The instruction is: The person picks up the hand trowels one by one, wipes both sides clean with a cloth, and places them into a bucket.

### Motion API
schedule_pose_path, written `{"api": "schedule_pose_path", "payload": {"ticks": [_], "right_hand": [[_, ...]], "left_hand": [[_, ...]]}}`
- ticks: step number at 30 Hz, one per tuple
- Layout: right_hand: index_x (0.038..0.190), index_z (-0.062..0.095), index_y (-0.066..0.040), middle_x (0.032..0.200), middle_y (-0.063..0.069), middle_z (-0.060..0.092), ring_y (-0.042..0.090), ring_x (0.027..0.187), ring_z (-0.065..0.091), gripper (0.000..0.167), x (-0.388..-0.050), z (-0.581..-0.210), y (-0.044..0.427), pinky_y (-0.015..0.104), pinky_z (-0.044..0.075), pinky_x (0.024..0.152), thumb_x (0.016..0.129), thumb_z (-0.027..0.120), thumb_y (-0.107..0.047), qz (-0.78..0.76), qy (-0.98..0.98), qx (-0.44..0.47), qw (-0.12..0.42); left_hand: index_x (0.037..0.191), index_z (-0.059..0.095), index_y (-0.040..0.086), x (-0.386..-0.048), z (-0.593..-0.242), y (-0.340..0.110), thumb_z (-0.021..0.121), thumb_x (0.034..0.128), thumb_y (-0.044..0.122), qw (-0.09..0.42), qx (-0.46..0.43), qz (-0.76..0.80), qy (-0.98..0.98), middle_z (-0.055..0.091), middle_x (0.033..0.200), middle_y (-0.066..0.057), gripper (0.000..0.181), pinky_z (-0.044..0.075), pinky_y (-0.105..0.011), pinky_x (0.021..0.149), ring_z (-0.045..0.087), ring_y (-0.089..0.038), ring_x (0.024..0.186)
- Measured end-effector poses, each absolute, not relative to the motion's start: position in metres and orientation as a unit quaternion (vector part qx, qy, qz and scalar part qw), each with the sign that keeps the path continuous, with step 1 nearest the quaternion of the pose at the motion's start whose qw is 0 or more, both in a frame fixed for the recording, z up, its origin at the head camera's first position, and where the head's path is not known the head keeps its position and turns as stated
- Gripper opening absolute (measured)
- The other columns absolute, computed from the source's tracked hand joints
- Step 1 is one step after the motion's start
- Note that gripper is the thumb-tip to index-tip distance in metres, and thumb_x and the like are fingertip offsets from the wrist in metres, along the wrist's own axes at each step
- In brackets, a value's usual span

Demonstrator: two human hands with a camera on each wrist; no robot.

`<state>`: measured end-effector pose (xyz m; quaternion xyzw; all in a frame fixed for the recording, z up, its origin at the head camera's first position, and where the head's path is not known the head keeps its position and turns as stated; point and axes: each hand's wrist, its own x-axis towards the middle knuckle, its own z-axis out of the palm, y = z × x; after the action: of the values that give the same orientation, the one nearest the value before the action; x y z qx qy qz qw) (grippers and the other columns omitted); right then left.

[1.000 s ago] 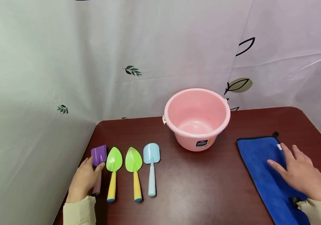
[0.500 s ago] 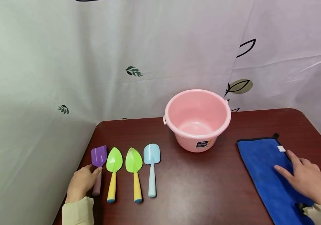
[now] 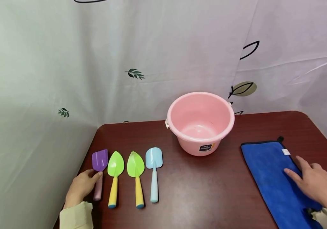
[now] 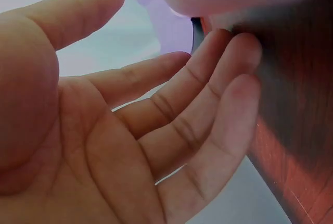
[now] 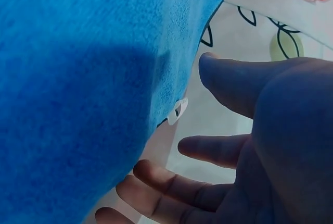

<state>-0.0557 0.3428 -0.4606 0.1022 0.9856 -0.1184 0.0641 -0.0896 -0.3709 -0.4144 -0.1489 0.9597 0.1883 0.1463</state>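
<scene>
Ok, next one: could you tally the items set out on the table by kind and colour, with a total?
Purple trowel: 1
Green trowels with yellow handles: 2
Light blue trowel: 1
Pink bucket: 1
Blue cloth: 1
Total: 6

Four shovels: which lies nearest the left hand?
The purple shovel, leftmost; the left hand is at its handle. The green shovels and pale blue shovel lie farther off.
</scene>
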Motion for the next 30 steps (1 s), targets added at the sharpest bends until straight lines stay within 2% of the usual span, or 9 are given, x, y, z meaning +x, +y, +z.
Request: {"api": "schedule_pose_path", "payload": {"ticks": [2,4,7,13,18,23,30], "right_hand": [[0.133,0.027,0.032,0.110,0.056,0.035,0.067,0.097,0.044,0.076,-0.056,-0.461,0.345,0.073,0.041,0.082,0.101,0.060,-0.029,-0.124,0.984,0.102,0.071],[0.132,0.027,0.032,0.111,0.055,0.036,0.067,0.099,0.043,0.076,-0.055,-0.462,0.346,0.073,0.040,0.083,0.102,0.059,-0.030,-0.129,0.984,0.100,0.077],[0.130,0.030,0.031,0.112,0.054,0.038,0.067,0.102,0.042,0.073,-0.054,-0.463,0.349,0.073,0.039,0.084,0.102,0.058,-0.030,-0.137,0.983,0.092,0.078],[0.127,0.033,0.031,0.113,0.052,0.038,0.067,0.104,0.039,0.069,-0.053,-0.463,0.352,0.074,0.037,0.087,0.103,0.056,-0.029,-0.153,0.981,0.089,0.077],[0.125,0.035,0.032,0.111,0.053,0.039,0.067,0.103,0.041,0.066,-0.054,-0.463,0.354,0.073,0.038,0.087,0.103,0.057,-0.026,-0.159,0.979,0.098,0.080],[0.123,0.037,0.032,0.109,0.052,0.040,0.065,0.100,0.043,0.062,-0.056,-0.465,0.355,0.072,0.039,0.086,0.101,0.060,-0.022,-0.158,0.979,0.101,0.080],[0.123,0.036,0.031,0.108,0.052,0.040,0.065,0.099,0.045,0.061,-0.057,-0.465,0.357,0.072,0.041,0.085,0.100,0.061,-0.020,-0.156,0.979,0.105,0.082]], "left_hand": [[0.138,0.046,-0.016,-0.089,-0.414,-0.374,0.050,0.1005,0.053,0.151,-0.146,0.195,0.958,0.051,0.135,-0.038,0.079,0.043,-0.067,0.094,0.050,-0.056,0.120],[0.136,0.048,-0.015,-0.088,-0.415,-0.376,0.051,0.1001,0.052,0.156,-0.145,0.204,0.956,0.058,0.127,-0.035,0.077,0.047,-0.063,0.089,0.060,-0.049,0.109],[0.132,0.053,-0.014,-0.087,-0.416,-0.378,0.054,0.0988,0.053,0.161,-0.141,0.212,0.953,0.064,0.115,-0.029,0.074,0.051,-0.056,0.082,0.065,-0.038,0.096],[0.118,0.063,-0.009,-0.088,-0.420,-0.378,0.059,0.0973,0.048,0.156,-0.134,0.212,0.955,0.066,0.112,-0.026,0.061,0.049,-0.055,0.083,0.062,-0.039,0.100],[0.113,0.064,-0.008,-0.090,-0.424,-0.379,0.061,0.0973,0.040,0.146,-0.136,0.221,0.955,0.067,0.107,-0.022,0.051,0.048,-0.054,0.083,0.061,-0.036,0.098],[0.114,0.064,-0.009,-0.090,-0.426,-0.381,0.062,0.0965,0.042,0.149,-0.143,0.233,0.950,0.067,0.105,-0.021,0.054,0.049,-0.051,0.081,0.061,-0.033,0.095],[0.118,0.066,-0.011,-0.090,-0.428,-0.386,0.062,0.0965,0.049,0.174,-0.174,0.304,0.920,0.067,0.099,-0.012,0.063,0.049,-0.035,0.071,0.057,-0.023,0.086]]}}
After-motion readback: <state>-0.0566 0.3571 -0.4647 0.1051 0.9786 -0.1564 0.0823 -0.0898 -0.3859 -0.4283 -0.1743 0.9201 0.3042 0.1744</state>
